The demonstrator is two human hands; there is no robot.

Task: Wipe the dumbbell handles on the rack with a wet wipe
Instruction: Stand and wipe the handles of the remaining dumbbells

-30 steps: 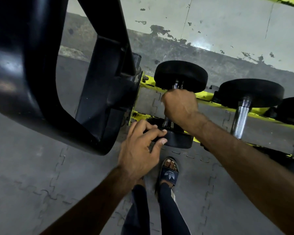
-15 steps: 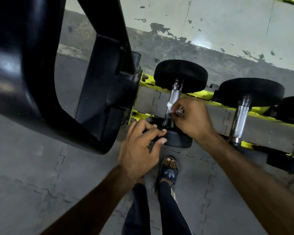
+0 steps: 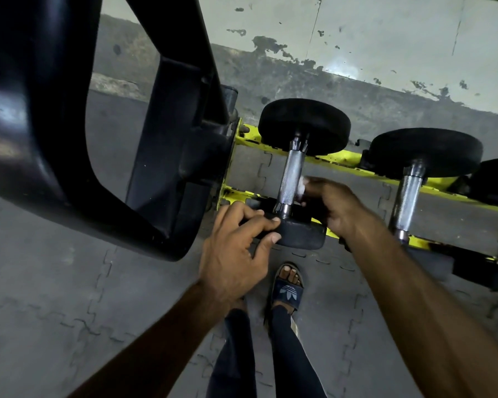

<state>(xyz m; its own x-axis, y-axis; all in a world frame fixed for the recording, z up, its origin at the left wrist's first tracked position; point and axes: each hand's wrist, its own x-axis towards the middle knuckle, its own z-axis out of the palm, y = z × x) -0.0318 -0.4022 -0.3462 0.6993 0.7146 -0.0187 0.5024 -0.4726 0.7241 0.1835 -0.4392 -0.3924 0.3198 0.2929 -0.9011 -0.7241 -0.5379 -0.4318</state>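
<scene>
A black dumbbell lies across the yellow rack (image 3: 339,160), its knurled chrome handle (image 3: 291,175) bare from the far head to the near head (image 3: 299,234). My left hand (image 3: 236,254) grips the near head's rim, fingers over its top and thumb on its face. My right hand (image 3: 337,208) sits just right of the handle's lower part and pinches a small white wet wipe (image 3: 302,188), which lies beside the handle. A second dumbbell's chrome handle (image 3: 408,193) stands further right.
A large black curved machine frame (image 3: 69,133) fills the upper left, close to the rack's end. A stained wall (image 3: 357,53) runs behind the rack. Grey interlocking floor mats (image 3: 69,311) lie below, with my sandalled foot (image 3: 288,288) under the near dumbbell head.
My right hand has slid down the handle from near the far head to its lower end and come off to the right side, uncovering the handle. My left hand has stayed on the near head.
</scene>
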